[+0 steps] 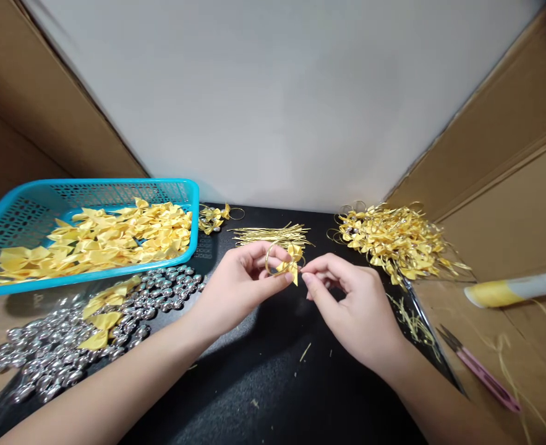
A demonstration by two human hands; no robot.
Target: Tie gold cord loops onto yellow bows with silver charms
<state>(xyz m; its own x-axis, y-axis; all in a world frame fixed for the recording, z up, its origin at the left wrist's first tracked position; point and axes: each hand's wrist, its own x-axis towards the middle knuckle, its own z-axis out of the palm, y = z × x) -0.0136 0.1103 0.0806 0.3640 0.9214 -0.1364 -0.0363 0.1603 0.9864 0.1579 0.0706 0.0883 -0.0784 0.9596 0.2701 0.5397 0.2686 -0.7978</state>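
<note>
A small yellow ribbon bow (pixel 295 253) with a gold loop is pinched between the thumb and fingers of my left hand (pixel 240 290). The gold loop stands up on the bow's left side. At the bow's right edge, the thumb and forefinger of my right hand (pixel 354 309) close on what looks like the thin end of a gold tie. Just behind both hands lies a bundle of straight gold ties (pixel 273 235) on the black tabletop (pixel 254 395).
At left, a blue plastic basket (pixel 197 216) holds many yellow bows (pixel 128 232). Silver beads (pixel 63 340) spread before it, with loose bows on them. A pile of looped bows (pixel 393 238) sits at right, near a yellow-white tube (pixel 509 292) and pink-handled scissors (pixel 486 377). Cardboard walls flank the table.
</note>
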